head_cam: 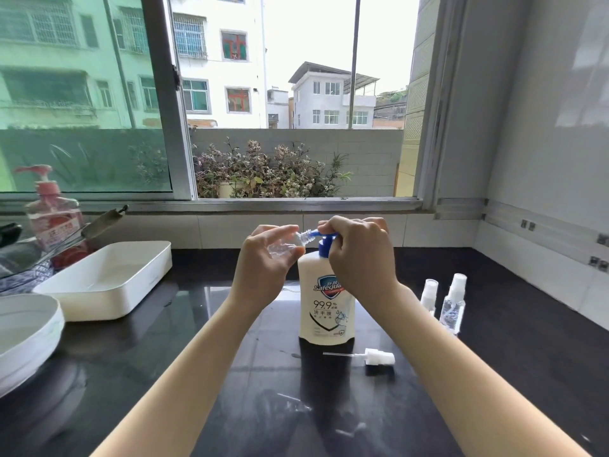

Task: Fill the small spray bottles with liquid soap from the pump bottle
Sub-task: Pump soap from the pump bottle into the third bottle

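The left hand (263, 262) grips an uncapped spray bottle (286, 246), tilted with its neck at the spout of the blue pump head (324, 247), which the right hand (359, 255) clasps from above with curled fingers. The pump bottle (324, 308) stands directly below both hands. Two capped spray bottles (454, 305) stand right of the right wrist.

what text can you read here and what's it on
"Safegua…": shield logo on the pump bottle, end cut off by the right hand
"99.9%": same bottle, under the logo
"洗手液": below that; smaller print unreadable
Pink bottle label: too blurred to read
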Demonstrator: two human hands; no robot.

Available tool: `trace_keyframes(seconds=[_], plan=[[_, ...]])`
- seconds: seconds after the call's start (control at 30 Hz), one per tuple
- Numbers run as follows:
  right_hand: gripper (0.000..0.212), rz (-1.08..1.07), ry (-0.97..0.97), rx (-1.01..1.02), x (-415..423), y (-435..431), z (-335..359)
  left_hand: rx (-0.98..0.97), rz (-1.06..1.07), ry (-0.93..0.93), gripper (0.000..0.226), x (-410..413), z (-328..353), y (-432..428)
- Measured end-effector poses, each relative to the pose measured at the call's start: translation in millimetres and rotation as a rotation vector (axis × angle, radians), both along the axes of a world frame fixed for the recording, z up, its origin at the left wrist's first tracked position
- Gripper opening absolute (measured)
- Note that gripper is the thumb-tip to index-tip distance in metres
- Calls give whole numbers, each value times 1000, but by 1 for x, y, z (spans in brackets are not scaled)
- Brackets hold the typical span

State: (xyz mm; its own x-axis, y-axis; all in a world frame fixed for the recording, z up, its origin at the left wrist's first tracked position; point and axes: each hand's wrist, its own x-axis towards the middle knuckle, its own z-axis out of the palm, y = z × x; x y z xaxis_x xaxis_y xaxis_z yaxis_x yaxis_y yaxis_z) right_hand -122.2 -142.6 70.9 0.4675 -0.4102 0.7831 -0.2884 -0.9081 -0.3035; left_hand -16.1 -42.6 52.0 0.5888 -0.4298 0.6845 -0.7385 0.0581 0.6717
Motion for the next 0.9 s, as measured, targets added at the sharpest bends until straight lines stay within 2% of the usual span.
trace_keyframes(seconds=[0.17, 0.37, 0.6, 0.8, 0.9], plan=[[28, 39, 30, 11, 2, -4, 24, -22, -5, 16, 35, 0, 9, 0], [29, 4, -27, -12, 2, -1, 1, -16, -9, 28, 35, 1, 0, -2], [28, 43, 53, 10, 2, -8, 24, -34, -5, 15, 35, -1, 9, -1], [28, -3, -51, -6, 1, 1, 2, -20, -6, 11, 36, 0, 0, -1], [29, 1, -16, -2, -1, 1, 3, -21, -10, 22, 35, 0, -1, -1]])
